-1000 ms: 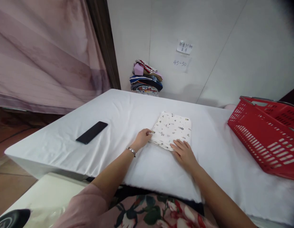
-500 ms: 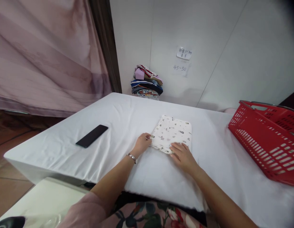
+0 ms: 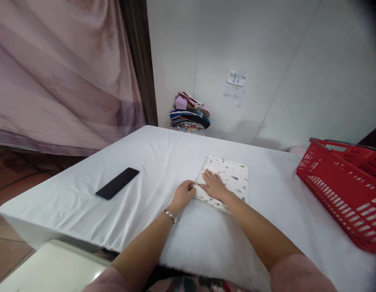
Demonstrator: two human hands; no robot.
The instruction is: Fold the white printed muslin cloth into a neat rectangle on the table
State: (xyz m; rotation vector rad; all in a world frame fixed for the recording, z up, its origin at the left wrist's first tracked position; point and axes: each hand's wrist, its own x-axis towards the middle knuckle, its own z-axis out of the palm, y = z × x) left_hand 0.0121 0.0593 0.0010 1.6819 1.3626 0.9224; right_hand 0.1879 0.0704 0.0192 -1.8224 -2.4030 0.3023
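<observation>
A folded white cloth (image 3: 236, 182) with small printed figures lies on the white-covered table (image 3: 163, 162), its layers showing along the near edge. My left hand (image 3: 184, 194), with a bracelet at the wrist, pinches the cloth's near left corner between thumb and fingers. Flat on top of the cloth, toward its left side, rests my right hand (image 3: 215, 185) with the fingers spread. Its thumb points at the pinched corner. The forearm of that hand crosses over the cloth's near edge and hides part of it.
A black phone (image 3: 117, 183) lies on the table to the left. At the right stands a red plastic basket (image 3: 336, 190). Behind the table's far edge is a stack of folded clothes (image 3: 190, 113) against the wall. A pink curtain (image 3: 60, 73) hangs at the left.
My right hand has moved left and away from me, from the cloth's near right edge onto its upper left part. My left hand keeps the same corner. The view has tilted slightly upward.
</observation>
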